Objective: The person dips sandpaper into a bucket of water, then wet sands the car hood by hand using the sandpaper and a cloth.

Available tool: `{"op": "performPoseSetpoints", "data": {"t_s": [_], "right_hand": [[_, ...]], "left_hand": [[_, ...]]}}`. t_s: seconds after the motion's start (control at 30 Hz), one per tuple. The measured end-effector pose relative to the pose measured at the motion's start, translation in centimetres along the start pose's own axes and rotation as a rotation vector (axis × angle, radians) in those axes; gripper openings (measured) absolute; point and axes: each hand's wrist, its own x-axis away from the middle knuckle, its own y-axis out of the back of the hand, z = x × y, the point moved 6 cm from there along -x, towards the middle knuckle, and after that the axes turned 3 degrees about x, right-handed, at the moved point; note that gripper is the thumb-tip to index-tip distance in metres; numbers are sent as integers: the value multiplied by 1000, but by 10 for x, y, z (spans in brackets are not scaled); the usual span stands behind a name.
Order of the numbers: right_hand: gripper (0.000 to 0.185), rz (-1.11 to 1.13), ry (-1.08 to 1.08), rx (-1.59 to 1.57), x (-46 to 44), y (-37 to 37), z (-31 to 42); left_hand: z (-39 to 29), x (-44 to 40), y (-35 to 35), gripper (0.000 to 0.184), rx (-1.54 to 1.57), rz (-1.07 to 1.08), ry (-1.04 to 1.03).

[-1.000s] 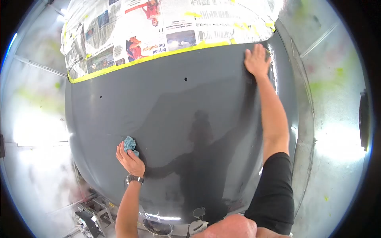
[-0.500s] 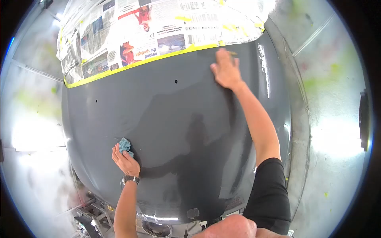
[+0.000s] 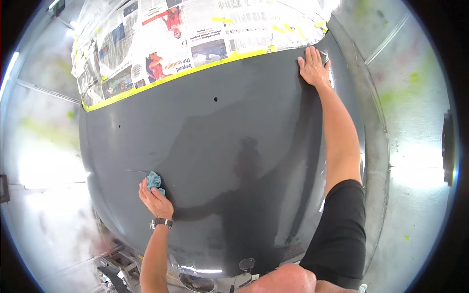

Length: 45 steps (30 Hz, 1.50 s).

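Observation:
A dark grey glossy car hood (image 3: 195, 141) fills the middle of the view. My left hand (image 3: 156, 199) rests on its lower left part, fingers around a crumpled blue cloth (image 3: 154, 180) pressed to the surface. Near the hood's upper right edge, my right hand (image 3: 315, 67) lies palm down with its fingers spread, just below the taped paper. Whether anything lies under that palm is hidden.
Newspaper masking (image 3: 207, 29) covers the area above the hood, bordered by yellow tape (image 3: 176, 75). Two small holes show in the hood. A metal stand (image 3: 119, 271) is at the lower left, and paint-marked walls (image 3: 415, 122) flank the car.
My right hand swept left along the hood's upper part, then back right to the edge. My left hand stays at nearly the same place with the cloth.

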Motion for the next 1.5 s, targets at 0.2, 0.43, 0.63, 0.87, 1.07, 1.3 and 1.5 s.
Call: {"op": "performPoseSetpoints", "data": {"t_s": [0.2, 0.43, 0.63, 0.87, 1.07, 1.3, 1.5], "right_hand": [[70, -104, 37, -17, 36, -9, 42], [63, -11, 548, -323, 166, 54, 197], [64, -193, 121, -167, 140, 32, 122], [72, 58, 375, -163, 194, 57, 129], [66, -78, 199, -166, 159, 44, 170], [56, -47, 426, -279, 164, 63, 211], [71, -24, 121, -100, 137, 47, 239]], "left_hand": [[1, 6, -2, 46, 6, 14, 37], [2, 1, -2, 46, 17, 9, -2], [2, 4, 0, 47, 5, 14, 25], [4, 5, 0, 46, 2, 1, 20], [0, 4, 1, 45, -16, -8, 33], [0, 4, 1, 44, 1, -36, 13], [1, 2, -2, 45, 26, -28, 5]]}}
